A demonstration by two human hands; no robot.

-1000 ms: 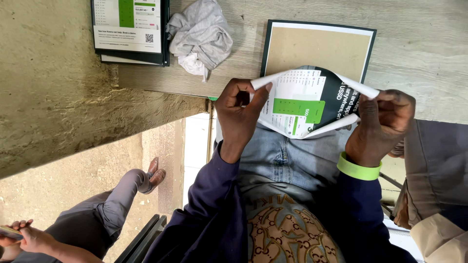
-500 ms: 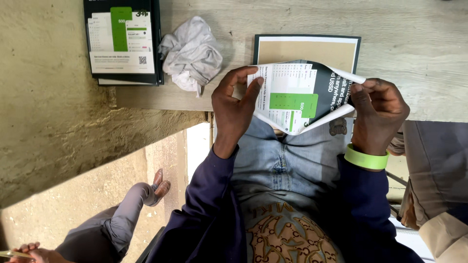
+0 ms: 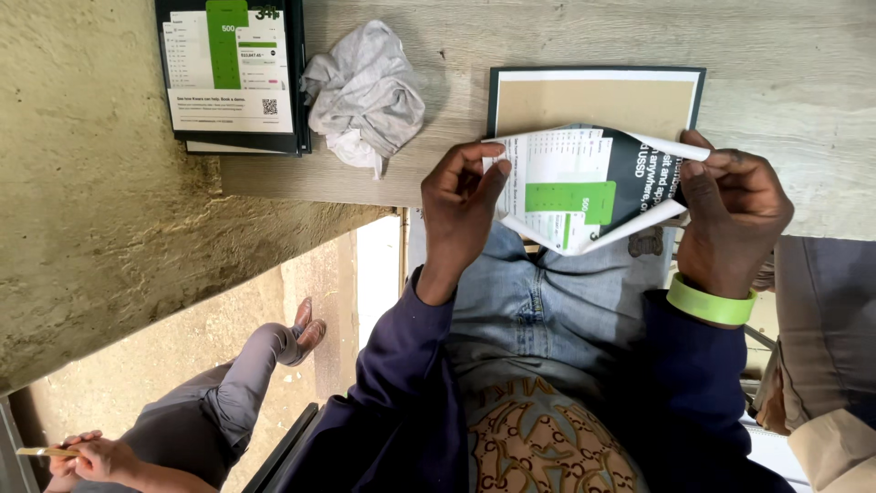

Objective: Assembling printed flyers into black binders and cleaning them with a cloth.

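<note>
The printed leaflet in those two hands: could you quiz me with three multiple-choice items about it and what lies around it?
1. Where does the crumpled grey cloth lie?
A. on the table
B. on the floor
C. on the person's lap

2. What colour is the wristband?
A. red
B. light green
C. white

3. How is the leaflet held?
A. flat on the table
B. rolled into a tube
C. bent between both hands

Answers: 1 A, it rests on the wooden table; 2 B, the band is light green; 3 C, the left hand and right hand each pinch an edge.
</note>
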